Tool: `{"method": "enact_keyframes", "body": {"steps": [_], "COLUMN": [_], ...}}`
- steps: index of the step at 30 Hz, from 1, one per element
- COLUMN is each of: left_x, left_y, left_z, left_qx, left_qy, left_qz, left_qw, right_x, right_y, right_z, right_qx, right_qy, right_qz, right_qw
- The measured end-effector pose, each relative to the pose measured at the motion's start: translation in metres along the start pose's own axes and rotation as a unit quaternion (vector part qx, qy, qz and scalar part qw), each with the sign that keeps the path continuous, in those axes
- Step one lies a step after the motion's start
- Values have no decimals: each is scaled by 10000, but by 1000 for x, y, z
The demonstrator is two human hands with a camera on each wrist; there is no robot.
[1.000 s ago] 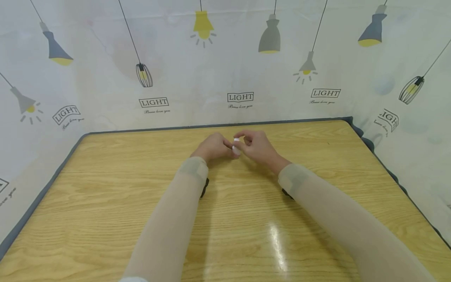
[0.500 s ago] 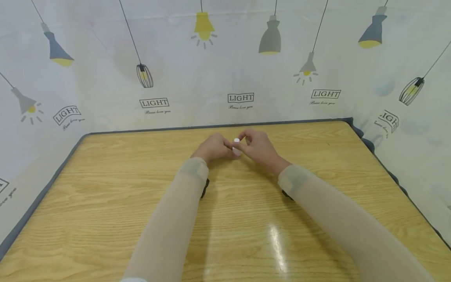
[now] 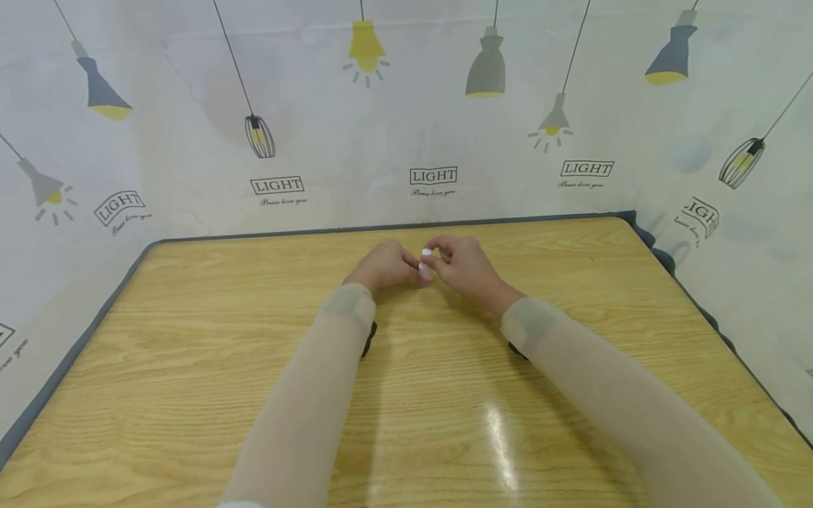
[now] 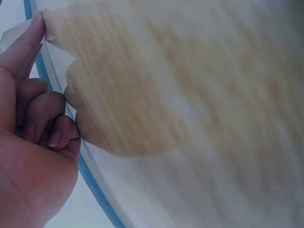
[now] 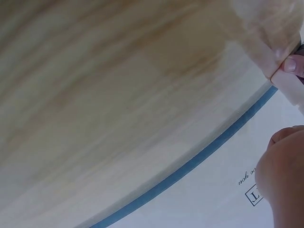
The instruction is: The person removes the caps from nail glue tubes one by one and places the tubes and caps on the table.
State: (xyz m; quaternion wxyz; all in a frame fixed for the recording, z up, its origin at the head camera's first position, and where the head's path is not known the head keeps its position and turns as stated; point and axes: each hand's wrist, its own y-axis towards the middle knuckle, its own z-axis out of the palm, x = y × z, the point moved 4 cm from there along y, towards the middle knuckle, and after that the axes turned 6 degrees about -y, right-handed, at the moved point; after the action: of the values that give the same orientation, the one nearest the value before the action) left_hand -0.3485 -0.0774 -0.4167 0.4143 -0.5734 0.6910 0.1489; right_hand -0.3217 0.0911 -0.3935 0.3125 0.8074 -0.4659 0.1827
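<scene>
White container (image 3: 425, 271), left hand (image 3: 386, 266) pinching low, right hand (image 3: 466, 267) high: seemingly working its top, steady grip needed!

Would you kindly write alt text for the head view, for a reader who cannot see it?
A person's left hand and right hand hold a small white object between them, near the far edge of a wooden table. A pale backdrop printed with hanging lamps rises behind.

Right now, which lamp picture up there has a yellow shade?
The yellow lamp picture at the head view's top, fourth from the left. The others have grey shades, blue shades or black wire cages.
</scene>
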Motion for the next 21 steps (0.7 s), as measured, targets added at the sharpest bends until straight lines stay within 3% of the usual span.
{"method": "enact_keyframes", "body": {"steps": [13, 21], "left_x": [1, 2], "left_y": [0, 1], "left_z": [1, -1], "left_qx": [30, 82], "left_qy": [-61, -63], "left_qz": [236, 13], "left_qw": [9997, 9999], "right_x": [-1, -6], "right_y": [1, 1], "right_z": [1, 4], "right_qx": [222, 719], "right_qy": [159, 562], "right_qz": [-88, 510], "right_qw": [9996, 9945]}}
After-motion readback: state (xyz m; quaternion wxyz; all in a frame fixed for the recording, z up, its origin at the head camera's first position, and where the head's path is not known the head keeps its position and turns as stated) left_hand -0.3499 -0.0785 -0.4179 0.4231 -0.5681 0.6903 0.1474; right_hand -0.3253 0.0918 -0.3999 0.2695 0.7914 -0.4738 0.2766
